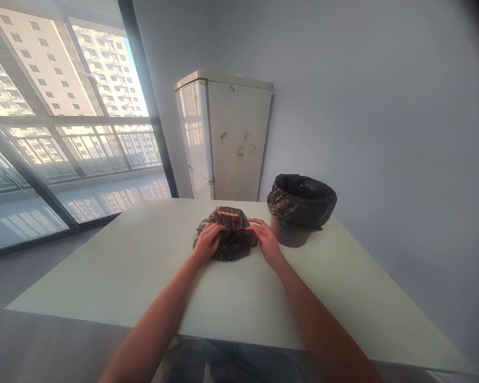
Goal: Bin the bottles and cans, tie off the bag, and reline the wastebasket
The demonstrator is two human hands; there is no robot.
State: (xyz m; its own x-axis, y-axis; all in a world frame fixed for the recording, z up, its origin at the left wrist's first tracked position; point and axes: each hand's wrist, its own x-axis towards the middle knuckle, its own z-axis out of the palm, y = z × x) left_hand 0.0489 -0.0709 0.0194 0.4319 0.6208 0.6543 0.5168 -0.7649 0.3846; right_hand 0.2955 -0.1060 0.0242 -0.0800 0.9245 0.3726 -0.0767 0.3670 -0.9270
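A crumpled black plastic garbage bag [233, 247] lies bunched up on the white table, with a shiny brownish sheen on its upper folds. My left hand [209, 240] is closed over the bag's left side, fingers curled into the plastic. At the bag's right edge is my right hand [266, 242], its fingers stretched toward the plastic and slightly apart, their tips touching the edge. Whatever the bag may contain is hidden. Just right of my right hand stands a trash bin [291, 236] with a black liner [311, 205] folded over its rim.
The white table [123, 266] extends around the bag, its right side along a grey wall [383, 133]. Behind its far edge stands an old white refrigerator [237, 133] with dark marks. Glass sliding doors [83, 149] at left show a balcony railing and tall buildings.
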